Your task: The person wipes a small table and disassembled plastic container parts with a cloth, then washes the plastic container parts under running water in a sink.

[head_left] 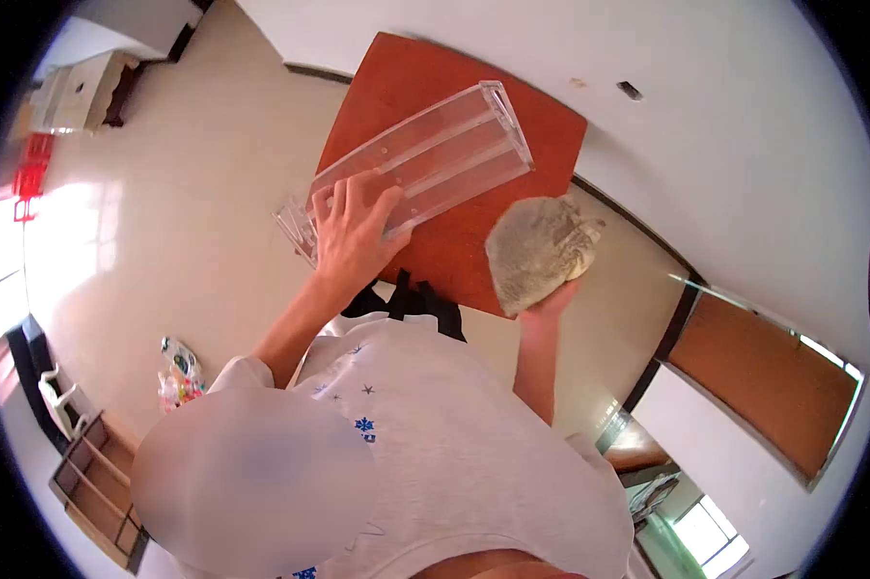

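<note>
So the clear plastic tiered rack (454, 154) lies across the red-brown tabletop (396, 72), running 8 to 2 o'clock. Left hand (351, 227) is at its 8 o'clock end, fingers spread across it. Right hand (548, 301) has a bunched grip on a grubby grey cloth (536, 246) around 4 o'clock, fingers mostly hidden, cloth well off the rack. Honestly can't tell from this what's done or left; no obvious finished patch on the plastic.

Single head-worn view, steeply downward
</note>
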Available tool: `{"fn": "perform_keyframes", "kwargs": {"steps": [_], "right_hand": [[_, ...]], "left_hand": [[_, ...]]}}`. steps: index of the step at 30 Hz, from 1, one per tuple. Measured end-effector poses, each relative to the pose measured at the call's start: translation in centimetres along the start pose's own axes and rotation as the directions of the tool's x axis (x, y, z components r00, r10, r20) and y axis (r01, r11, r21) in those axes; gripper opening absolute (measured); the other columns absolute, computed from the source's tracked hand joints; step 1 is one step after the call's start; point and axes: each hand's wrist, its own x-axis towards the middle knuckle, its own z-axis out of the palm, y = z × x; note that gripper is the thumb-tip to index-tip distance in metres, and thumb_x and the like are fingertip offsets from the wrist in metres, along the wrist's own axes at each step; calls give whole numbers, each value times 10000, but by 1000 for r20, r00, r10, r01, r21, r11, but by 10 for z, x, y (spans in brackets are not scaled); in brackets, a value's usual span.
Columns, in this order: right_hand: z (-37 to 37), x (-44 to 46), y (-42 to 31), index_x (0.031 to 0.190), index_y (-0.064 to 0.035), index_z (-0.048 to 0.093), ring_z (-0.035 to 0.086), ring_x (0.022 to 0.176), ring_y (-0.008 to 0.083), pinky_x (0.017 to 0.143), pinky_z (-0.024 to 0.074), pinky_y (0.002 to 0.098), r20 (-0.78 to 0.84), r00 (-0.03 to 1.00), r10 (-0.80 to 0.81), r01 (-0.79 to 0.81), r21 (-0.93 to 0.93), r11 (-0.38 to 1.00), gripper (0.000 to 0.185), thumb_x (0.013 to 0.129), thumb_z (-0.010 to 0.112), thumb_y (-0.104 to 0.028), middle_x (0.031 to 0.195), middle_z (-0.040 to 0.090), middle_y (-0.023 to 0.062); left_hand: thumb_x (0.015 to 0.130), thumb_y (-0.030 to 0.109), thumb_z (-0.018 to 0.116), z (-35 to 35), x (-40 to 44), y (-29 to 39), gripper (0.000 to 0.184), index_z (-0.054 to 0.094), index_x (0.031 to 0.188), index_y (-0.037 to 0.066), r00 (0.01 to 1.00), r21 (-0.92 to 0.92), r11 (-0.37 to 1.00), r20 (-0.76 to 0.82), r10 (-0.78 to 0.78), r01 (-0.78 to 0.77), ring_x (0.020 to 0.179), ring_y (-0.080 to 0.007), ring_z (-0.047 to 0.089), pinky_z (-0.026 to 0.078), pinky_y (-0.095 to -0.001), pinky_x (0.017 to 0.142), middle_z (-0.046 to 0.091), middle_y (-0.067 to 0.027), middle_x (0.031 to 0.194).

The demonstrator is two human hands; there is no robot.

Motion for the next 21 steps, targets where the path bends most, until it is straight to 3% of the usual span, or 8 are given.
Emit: {"fn": "perform_keyframes", "kwargs": {"steps": [2, 4, 7, 10, 12, 16, 18, 21], "right_hand": [[12, -9, 31, 1421, -116, 379, 509, 1219, 276, 985, 471, 469, -6, 985, -172, 172, -49, 984, 623, 932, 474, -490, 1373, 471, 101], [36, 2, 76, 1439, -139, 347, 482, 1243, 272, 1032, 422, 456, -181, 893, -411, 311, -412, 857, 615, 937, 516, -453, 1377, 457, 90], [53, 30, 102, 1442, -130, 322, 474, 1243, 247, 1032, 412, 429, -216, 874, -436, 311, -440, 842, 620, 932, 572, -379, 1355, 462, 73], [76, 41, 109, 1440, -80, 314, 475, 1232, 222, 1003, 423, 381, -181, 962, -205, 153, -265, 952, 658, 903, 646, -265, 1369, 444, 103], [79, 50, 116, 1382, -40, 390, 518, 1174, 209, 953, 449, 374, -224, 953, -204, 107, -382, 918, 581, 901, 658, -228, 1329, 484, 108], [84, 56, 116, 1230, 14, 540, 596, 1035, 201, 863, 494, 354, -107, 881, -461, 349, -512, 785, 415, 907, 653, -220, 1183, 596, 100], [91, 54, 97, 1190, 31, 565, 611, 988, 196, 837, 502, 347, -83, 847, -525, 403, -544, 736, 373, 925, 631, -224, 1125, 623, 95], [114, 45, 69, 1146, 42, 574, 615, 943, 169, 775, 512, 317, -122, 811, -572, 466, -455, 759, 350, 952, 587, -248, 1045, 634, 84]], "left_hand": [[670, 231, 798, -1, -4, 4, 496, 600, 1121, 164, 998, -13, 998, 12, 58, -58, 1188, -288, 454, 296, -494, 978, 490, -84, 1275], [668, 237, 784, -3, -9, 7, 519, 587, 1145, 179, 985, 8, 985, -11, 174, -174, 1157, -284, 459, 318, -462, 944, 474, -117, 1260], [663, 258, 796, -1, -11, -12, 561, 580, 1175, 180, 982, -23, 981, -8, 191, -191, 1175, -303, 442, 310, -475, 955, 457, -126, 1283], [663, 276, 804, 10, -16, -33, 581, 579, 1187, 161, 986, 14, 986, -12, 169, -169, 1200, -319, 428, 298, -494, 974, 452, -134, 1296], [667, 289, 804, 12, -16, -38, 588, 575, 1190, 151, 987, 63, 985, -21, 160, -158, 1202, -319, 427, 300, -496, 972, 450, -140, 1290], [711, 340, 785, -16, -12, -33, 625, 532, 1246, 140, 986, 42, 986, 58, 157, -159, 1227, -325, 423, 298, -506, 1008, 441, -149, 1296], [747, 350, 763, -44, -3, -34, 627, 508, 1277, 133, 946, -165, 933, 0, 325, -321, 1250, -327, 410, 292, -501, 1037, 449, -140, 1306], [857, 316, 653, -46, 30, -77, 490, 539, 1265, 69, 951, -402, 867, -212, 225, -295, 1205, -326, 458, 343, -468, 1030, 501, -162, 1295]]}}
